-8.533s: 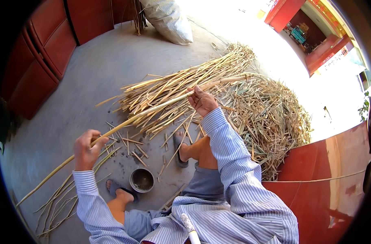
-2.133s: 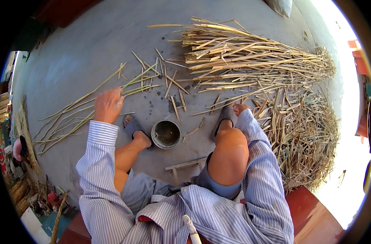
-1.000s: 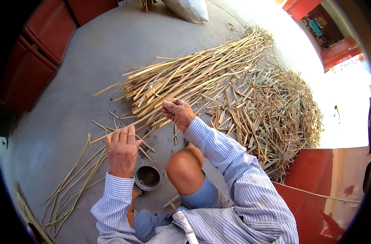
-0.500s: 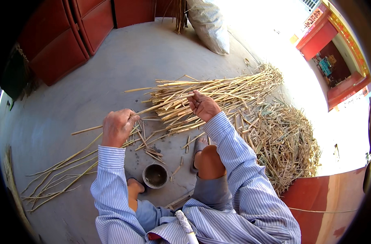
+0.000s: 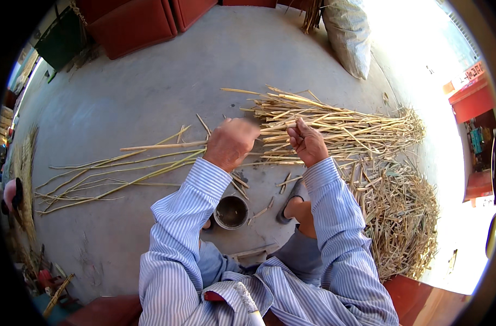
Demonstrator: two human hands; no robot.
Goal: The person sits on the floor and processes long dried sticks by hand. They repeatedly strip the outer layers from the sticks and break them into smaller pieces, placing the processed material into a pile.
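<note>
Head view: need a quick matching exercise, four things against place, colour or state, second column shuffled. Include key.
Things
1. Left hand
2. Round bowl
3. Sack
4. Heap of dry scraps

Place, colour or state
A. Off-white, at the top edge of the picture
B. Between the person's feet
C. Straw-coloured, just right of the right sleeve
D. Blurred, gripping a stalk

Pairs: 1-D, 2-B, 3-A, 4-C
</note>
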